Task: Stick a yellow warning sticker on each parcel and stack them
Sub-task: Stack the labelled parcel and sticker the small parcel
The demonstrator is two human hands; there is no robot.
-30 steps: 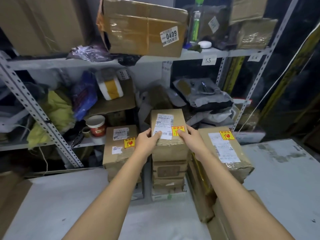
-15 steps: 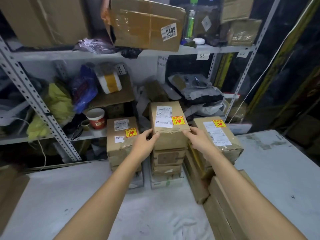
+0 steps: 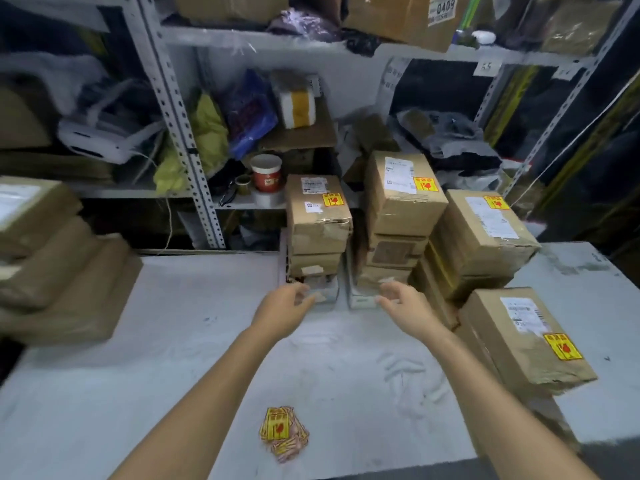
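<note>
Your parcels are plain brown cardboard boxes, oblong, taped and a bit crumpled at the edges, each with a white printed label. Four stand at 12 to 3 o'clock on the dusty white table. The left stack and the middle stack rise side by side at 12 o'clock, each on a small white box. The right stack leans against the middle one at 1 o'clock. A low parcel lies at 3 o'clock. Every top box lies flat with its long axis running from you toward 12 o'clock, the two on the right skewed toward 11, and each carries a yellow square sticker with red print.

Your left hand and right hand hover in front of the foot of the two 12 o'clock stacks, fingers loosely curled, gripping nothing. You cannot tell whether the fingertips touch the white boxes.

A fanned heap of loose stickers lies at 6 o'clock. At 9 o'clock sits a stepped pile of brown boxes, blurred, with no yellow visible. Behind stands a perforated grey metal rack holding a red cup.
</note>
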